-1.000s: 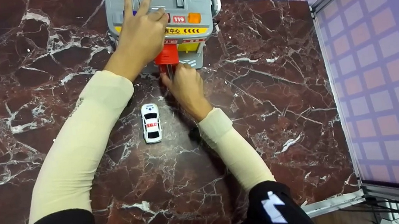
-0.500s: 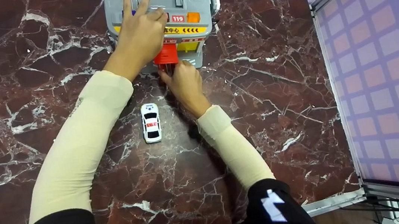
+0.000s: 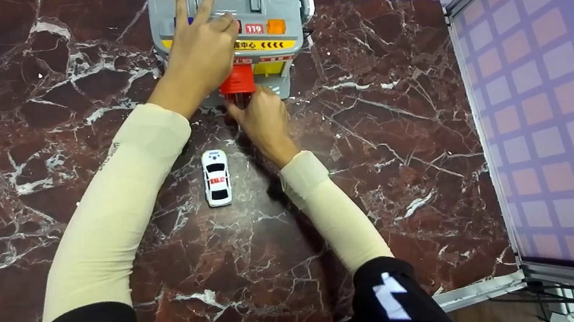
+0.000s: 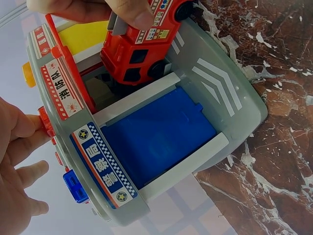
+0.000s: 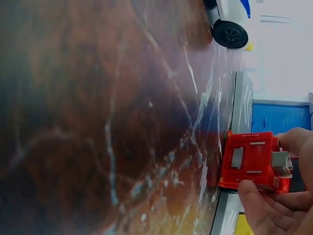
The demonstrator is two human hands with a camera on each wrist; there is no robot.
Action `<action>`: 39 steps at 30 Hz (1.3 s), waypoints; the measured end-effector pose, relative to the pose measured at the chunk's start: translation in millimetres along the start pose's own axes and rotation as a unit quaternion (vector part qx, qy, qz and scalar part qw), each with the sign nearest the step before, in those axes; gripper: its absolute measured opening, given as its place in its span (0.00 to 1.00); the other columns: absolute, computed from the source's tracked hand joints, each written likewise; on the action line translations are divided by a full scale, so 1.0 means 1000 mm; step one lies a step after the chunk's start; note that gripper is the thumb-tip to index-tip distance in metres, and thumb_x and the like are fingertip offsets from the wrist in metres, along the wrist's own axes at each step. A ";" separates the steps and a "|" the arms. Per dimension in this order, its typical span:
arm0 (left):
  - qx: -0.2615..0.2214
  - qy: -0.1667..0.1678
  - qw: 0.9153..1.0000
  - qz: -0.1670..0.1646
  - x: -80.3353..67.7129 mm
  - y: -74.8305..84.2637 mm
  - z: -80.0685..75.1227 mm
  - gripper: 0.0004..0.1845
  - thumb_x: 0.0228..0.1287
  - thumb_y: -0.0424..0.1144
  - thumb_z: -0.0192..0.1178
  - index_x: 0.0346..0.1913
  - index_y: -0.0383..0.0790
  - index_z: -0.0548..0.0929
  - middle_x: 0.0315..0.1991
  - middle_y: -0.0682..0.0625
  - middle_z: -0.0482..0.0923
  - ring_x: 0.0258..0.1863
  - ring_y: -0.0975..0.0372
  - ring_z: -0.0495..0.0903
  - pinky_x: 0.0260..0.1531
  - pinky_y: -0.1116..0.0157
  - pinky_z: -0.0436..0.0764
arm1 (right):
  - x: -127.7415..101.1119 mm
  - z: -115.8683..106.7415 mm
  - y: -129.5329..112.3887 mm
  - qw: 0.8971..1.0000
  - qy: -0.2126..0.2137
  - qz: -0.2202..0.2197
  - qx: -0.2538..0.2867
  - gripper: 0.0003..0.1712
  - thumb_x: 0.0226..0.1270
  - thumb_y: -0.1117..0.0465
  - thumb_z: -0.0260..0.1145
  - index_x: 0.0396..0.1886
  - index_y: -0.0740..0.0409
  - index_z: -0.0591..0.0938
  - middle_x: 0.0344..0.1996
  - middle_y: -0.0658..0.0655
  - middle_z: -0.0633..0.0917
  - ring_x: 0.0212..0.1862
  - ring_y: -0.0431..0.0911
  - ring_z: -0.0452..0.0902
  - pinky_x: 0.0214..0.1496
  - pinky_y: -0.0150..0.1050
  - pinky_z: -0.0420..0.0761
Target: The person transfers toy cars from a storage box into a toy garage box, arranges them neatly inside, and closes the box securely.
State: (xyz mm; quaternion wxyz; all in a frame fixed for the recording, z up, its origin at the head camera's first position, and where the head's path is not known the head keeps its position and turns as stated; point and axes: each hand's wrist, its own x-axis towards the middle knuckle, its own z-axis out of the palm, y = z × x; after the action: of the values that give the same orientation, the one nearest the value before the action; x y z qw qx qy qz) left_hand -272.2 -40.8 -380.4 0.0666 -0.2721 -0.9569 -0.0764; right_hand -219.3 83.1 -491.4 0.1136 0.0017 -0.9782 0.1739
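A grey toy fire station (image 3: 274, 0) stands at the table's far edge. My left hand (image 3: 200, 41) rests flat on its roof, two fingers stretched forward; its fingers (image 4: 22, 169) show beside the station's wall. My right hand (image 3: 254, 108) pinches a red toy fire truck (image 3: 237, 82) at the mouth of the station's right bay. In the left wrist view the truck (image 4: 139, 54) tilts on the grey ramp (image 4: 225, 93), beside a shut blue door (image 4: 156, 134). The right wrist view shows the truck (image 5: 252, 159) between my fingertips (image 5: 266, 208). A white toy police car (image 3: 216, 177) sits behind my right hand.
The table (image 3: 397, 132) is dark red marble with white veins. A metal frame rail (image 3: 480, 123) and a checked purple panel (image 3: 555, 98) close off the right side. The table's front edge (image 3: 475, 293) lies near my right elbow.
My right hand has nudged the red truck slightly further toward the station. The left hand and the white car have stayed put.
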 end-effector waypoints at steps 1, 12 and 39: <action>0.001 -0.002 1.000 0.000 0.000 0.000 0.000 0.20 0.70 0.38 0.42 0.60 0.36 0.73 0.62 0.44 0.71 0.72 0.49 0.47 0.66 0.41 0.27 | 0.000 0.001 0.000 1.000 0.000 0.002 0.004 0.25 0.52 0.40 0.67 0.32 0.58 0.81 0.27 0.55 0.82 0.31 0.52 0.83 0.30 0.44 0.83; -0.002 0.008 1.000 0.000 -0.001 -0.001 0.001 0.20 0.70 0.38 0.42 0.60 0.35 0.74 0.61 0.44 0.71 0.72 0.50 0.49 0.67 0.41 0.29 | 0.001 0.006 -0.002 0.999 0.039 -0.011 0.025 0.24 0.51 0.42 0.68 0.32 0.60 0.81 0.26 0.55 0.81 0.29 0.50 0.82 0.31 0.41 0.83; -0.006 0.004 1.000 0.000 0.000 0.000 0.001 0.21 0.69 0.38 0.43 0.60 0.35 0.73 0.62 0.43 0.71 0.72 0.49 0.49 0.67 0.41 0.29 | 0.013 0.007 -0.002 0.990 0.051 0.049 0.119 0.24 0.48 0.48 0.72 0.39 0.60 0.78 0.32 0.56 0.80 0.39 0.50 0.79 0.42 0.43 0.79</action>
State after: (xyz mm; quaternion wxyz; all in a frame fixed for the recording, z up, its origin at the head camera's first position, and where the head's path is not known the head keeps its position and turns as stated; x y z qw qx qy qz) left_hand -272.4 -40.7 -381.0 0.0691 -0.2726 -0.9560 -0.0835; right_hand -233.6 78.8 -494.5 0.1534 -0.0411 -0.9424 0.2942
